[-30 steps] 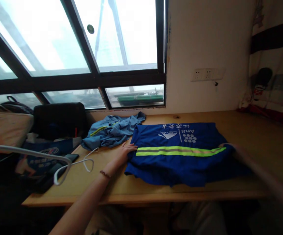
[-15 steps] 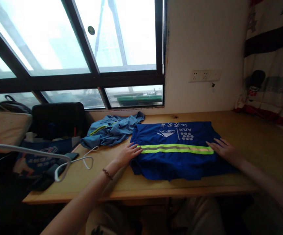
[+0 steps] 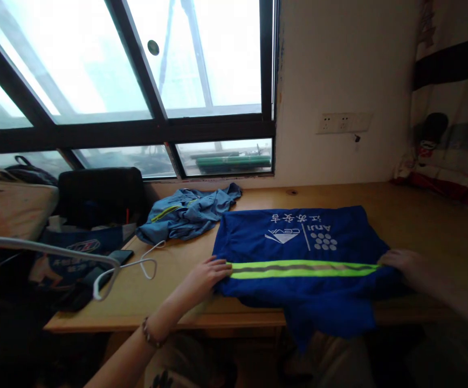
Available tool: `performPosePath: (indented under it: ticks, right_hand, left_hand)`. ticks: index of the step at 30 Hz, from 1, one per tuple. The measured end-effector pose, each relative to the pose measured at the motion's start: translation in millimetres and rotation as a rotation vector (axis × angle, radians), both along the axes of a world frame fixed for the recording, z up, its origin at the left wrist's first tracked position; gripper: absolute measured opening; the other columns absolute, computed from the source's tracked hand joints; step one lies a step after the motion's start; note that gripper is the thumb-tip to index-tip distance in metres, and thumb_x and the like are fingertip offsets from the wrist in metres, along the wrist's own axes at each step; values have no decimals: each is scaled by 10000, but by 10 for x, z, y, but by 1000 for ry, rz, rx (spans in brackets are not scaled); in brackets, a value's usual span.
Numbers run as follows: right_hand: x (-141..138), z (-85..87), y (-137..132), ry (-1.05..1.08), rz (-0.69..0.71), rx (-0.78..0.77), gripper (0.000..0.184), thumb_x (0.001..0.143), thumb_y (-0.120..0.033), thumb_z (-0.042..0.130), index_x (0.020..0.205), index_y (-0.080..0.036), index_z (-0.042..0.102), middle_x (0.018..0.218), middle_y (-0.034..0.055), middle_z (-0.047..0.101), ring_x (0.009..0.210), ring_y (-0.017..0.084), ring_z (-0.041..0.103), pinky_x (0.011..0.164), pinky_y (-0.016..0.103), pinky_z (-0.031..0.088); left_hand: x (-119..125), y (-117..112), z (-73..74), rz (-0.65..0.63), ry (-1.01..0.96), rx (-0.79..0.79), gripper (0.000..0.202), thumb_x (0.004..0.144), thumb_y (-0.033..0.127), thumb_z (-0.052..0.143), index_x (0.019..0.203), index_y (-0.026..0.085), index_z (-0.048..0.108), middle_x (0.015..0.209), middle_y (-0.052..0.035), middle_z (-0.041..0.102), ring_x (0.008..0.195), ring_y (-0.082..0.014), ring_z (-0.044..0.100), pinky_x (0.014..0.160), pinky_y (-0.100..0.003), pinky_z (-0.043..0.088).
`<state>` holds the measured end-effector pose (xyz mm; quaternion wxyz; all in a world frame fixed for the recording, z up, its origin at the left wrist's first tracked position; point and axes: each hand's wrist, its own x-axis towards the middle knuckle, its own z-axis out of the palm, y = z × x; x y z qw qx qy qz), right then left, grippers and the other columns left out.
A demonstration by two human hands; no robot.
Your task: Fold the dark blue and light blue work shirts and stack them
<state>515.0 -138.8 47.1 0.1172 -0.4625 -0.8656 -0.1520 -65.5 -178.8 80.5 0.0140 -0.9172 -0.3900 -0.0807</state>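
A dark blue work shirt [image 3: 254,231] lies spread on the wooden table, with white lettering and logos upside down to me. A yellow-green reflective stripe [image 3: 298,269] runs straight across it between my hands. My left hand [image 3: 207,276] grips the shirt's left edge at the stripe's end, fingers closed together. At the opposite end, my right hand [image 3: 406,265] is closed on the shirt's right edge, somewhat blurred. Part of the cloth below the stripe hangs over the table's front edge.
A crumpled lighter blue garment [image 3: 181,218] lies toward the back left. White cable [image 3: 149,264] and a dark phone-like slab [image 3: 121,257] are at the table's left side. A black chair back [image 3: 100,194] and a printed bag [image 3: 72,258] stand beyond. Sockets [image 3: 343,123] sit on the wall.
Both hands have drawn the shirt toward me, and the stripe has come nearer. My right hand has moved outward and closed on the edge. Cloth now drops past the front edge.
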Motion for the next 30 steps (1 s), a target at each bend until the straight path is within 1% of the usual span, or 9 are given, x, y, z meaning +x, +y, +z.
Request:
performPosePath:
  ticks: [3,6,13,15,17,20,24,28,30]
  right_hand:
    - [-66,-273,-173,-69,39,-4,532,634,11,359,1059,-202,598,1058,59,613,971,215,560,824,374,460]
    - [-395,-234,-427,-47,156,36,577,683,-44,407,1234,-208,459,1228,72,504,1137,248,443,914,439,392]
    - [-1302,-166,-1077,44,616,27,363,819,-168,454,1173,-219,519,1091,51,605,1045,167,520,915,306,402]
    - [-1364,-182,-1063,232,546,-12,292,826,-181,434,1075,-199,585,983,58,647,947,171,573,851,295,440]
    - [-1378,-130,-922,483,315,-128,244,828,-245,428,928,-177,640,856,61,667,830,188,607,749,292,475]
    - [-1424,22,-548,809,-90,-485,289,803,-354,454,719,-154,646,690,38,652,696,207,609,616,284,476]
    - [-1566,63,-69,1090,-251,-978,202,662,-332,595,718,-139,620,663,20,642,657,192,603,609,277,465]
    - [-1660,-18,110,1206,-343,-984,260,544,-196,645,794,-161,583,689,8,636,634,163,600,617,266,465]
    - [-1675,4,125,1227,-299,-950,336,546,-175,637,875,-176,567,744,16,640,680,166,606,638,265,466]
  left_hand:
    - [40,-140,-197,54,18,-36,622,664,-19,411,1233,233,432,1263,-46,477,1162,-194,425,986,-396,316]
    - [178,-274,-171,59,47,32,543,720,27,429,1231,213,430,1275,-89,455,1179,-228,403,987,-437,294]
    - [961,-696,-258,-278,-78,180,332,844,250,426,1174,215,454,1158,-82,539,1099,-196,466,954,-389,330]
    - [1138,-690,-329,-269,-151,187,255,847,262,423,1075,193,513,1008,-87,595,999,-188,519,907,-375,359]
    - [1251,-571,-342,-183,-237,118,194,849,265,410,919,172,566,819,-72,610,854,-170,554,828,-333,391]
    - [1315,-196,-274,75,-393,-96,259,854,277,371,752,155,576,674,-42,584,656,-137,527,647,-252,390]
    - [1293,357,-221,305,-379,-455,264,816,308,425,682,143,581,645,-24,588,597,-130,514,543,-216,344]
    - [1342,462,-206,438,-288,-252,136,760,270,520,789,162,596,770,-64,614,736,-180,558,646,-255,378]
    - [1428,361,-129,381,-367,-101,170,807,254,454,872,174,589,859,-78,608,810,-182,552,706,-270,388]
